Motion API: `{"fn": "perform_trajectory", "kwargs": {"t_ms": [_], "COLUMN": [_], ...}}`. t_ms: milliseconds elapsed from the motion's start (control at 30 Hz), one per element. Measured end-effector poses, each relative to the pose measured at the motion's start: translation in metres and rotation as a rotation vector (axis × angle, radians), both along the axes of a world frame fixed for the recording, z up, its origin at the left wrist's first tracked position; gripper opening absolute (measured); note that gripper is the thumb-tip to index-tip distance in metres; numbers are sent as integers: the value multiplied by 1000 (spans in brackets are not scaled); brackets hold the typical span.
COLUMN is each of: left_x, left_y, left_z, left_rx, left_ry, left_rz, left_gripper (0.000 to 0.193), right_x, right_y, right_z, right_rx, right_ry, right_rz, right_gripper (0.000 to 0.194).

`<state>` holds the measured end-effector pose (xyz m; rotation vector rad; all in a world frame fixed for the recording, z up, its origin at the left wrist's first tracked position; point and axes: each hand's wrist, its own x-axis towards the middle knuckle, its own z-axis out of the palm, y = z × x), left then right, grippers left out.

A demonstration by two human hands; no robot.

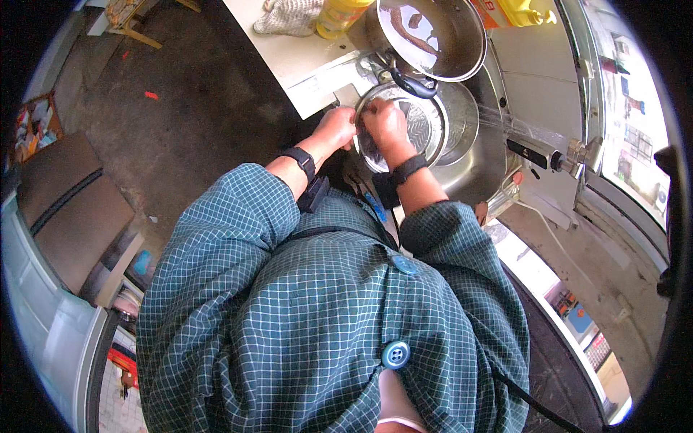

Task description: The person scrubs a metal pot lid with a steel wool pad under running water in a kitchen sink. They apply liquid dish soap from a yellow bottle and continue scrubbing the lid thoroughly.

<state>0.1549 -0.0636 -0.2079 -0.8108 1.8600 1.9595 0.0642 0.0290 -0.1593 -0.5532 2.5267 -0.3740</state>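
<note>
Before me, at the sink, a round shiny metal vessel or lid (444,130) with a patterned middle sits tilted towards me. My left hand (337,128) pinches its left rim. My right hand (385,123) is curled over its inner side near that rim, and whatever the fingers may hold is hidden. Behind it to the right, a metal basin (466,127) rests in the steel sink (482,176). Water sprays leftward from the faucet (528,151) towards the basin.
A large metal pot (476,38) with liquid stands beyond my hands, and a black handle (414,84) reaches towards them. A yellow bottle (338,19) and knitted glove (287,16) lie on the counter (270,43). A yellow jug (514,13) stands by the window.
</note>
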Motion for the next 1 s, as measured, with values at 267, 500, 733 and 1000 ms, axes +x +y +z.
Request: {"fn": "perform_trajectory", "kwargs": {"t_ms": [267, 500, 733, 1000], "left_x": [0, 3, 1, 2], "left_y": [0, 2, -1, 2], "left_z": [3, 4, 5, 2], "left_rx": [34, 46, 47, 47], "left_ry": [-35, 14, 12, 31], "left_rz": [24, 28, 23, 80], "left_gripper": [6, 7, 11, 4], "right_x": [-3, -36, -38, 8], "right_y": [-1, -1, 15, 10], "right_z": [6, -20, -21, -11], "right_rx": [62, -119, -148, -61], "right_ry": [-78, 157, 60, 70], "right_rz": [104, -116, -154, -4], "right_gripper": [23, 25, 29, 22]}}
